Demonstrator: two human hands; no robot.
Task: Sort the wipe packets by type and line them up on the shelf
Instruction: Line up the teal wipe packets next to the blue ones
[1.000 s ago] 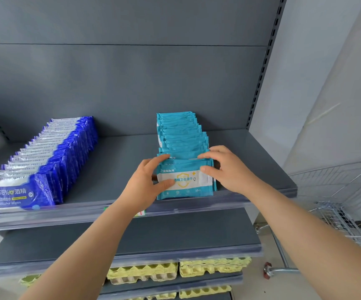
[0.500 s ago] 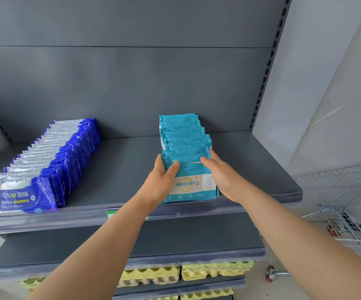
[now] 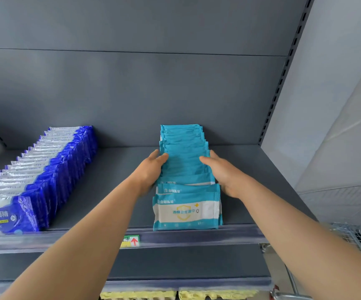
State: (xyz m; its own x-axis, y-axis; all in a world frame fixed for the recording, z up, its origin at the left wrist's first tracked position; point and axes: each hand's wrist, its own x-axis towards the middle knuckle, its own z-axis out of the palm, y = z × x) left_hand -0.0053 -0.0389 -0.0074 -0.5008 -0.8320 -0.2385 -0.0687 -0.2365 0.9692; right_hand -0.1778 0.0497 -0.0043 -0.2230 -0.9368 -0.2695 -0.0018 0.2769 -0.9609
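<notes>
A row of teal wipe packets (image 3: pixel 183 161) stands upright on the grey shelf (image 3: pixel 114 191), running from the front lip to the back panel. The front packet (image 3: pixel 187 210) shows its white label. My left hand (image 3: pixel 148 172) presses flat against the row's left side about midway along it. Against the right side, opposite it, lies my right hand (image 3: pixel 222 173), fingers straight. A second row of dark blue and white wipe packets (image 3: pixel 45 172) stands at the shelf's left end, apart from both hands.
A clear price rail (image 3: pixel 196 237) with a small tag (image 3: pixel 130 241) runs along the shelf front. Below is another grey shelf (image 3: pixel 175 265), then yellow egg trays (image 3: pixel 175 295). A wire cart (image 3: pixel 352 237) stands at the right beside a pale wall.
Both hands have slid from the front teal packet back along the sides of the row towards its middle. The view has tilted slightly upward.
</notes>
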